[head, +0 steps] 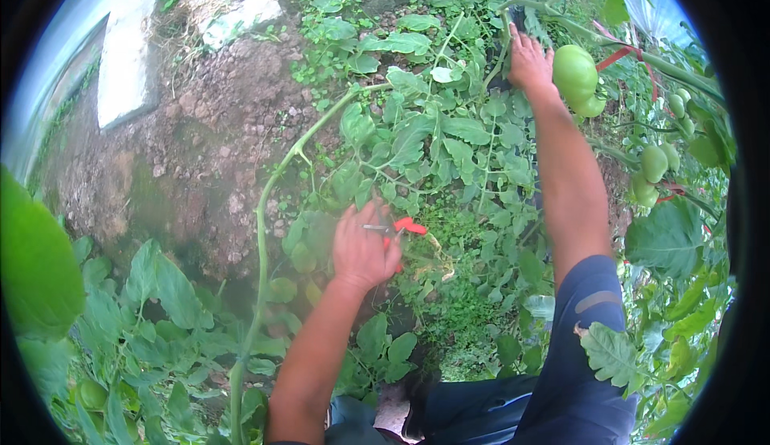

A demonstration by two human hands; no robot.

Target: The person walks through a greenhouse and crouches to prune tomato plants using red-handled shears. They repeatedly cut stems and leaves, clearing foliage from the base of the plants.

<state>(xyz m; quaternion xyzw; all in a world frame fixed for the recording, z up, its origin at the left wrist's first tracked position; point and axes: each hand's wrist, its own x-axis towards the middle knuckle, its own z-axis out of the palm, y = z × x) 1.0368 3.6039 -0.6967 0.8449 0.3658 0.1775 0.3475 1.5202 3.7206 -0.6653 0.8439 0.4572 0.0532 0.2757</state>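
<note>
My left hand (pixel 364 249) is closed around red-handled snips (pixel 411 226), low among the tomato leaves in the middle. Their metal part shows by my fingers; the rest is covered by the hand. Farther out, my right hand (pixel 532 63) reaches in beside a bent green tomato stem (pixel 504 48). Its fingers point away from me, close to the stem, and whether they grip anything is not visible. A large green tomato (pixel 574 73) hangs just right of that hand. Between the hands spread leafy tomato shoots (pixel 415 138).
A long bare stem (pixel 262 228) arches up on the left. Beyond it lie lumpy soil (pixel 210 126) and white blocks (pixel 126 54). More green tomatoes (pixel 652 165) and red ties (pixel 613 58) are on the right. A large leaf (pixel 36 264) looms close at the left edge.
</note>
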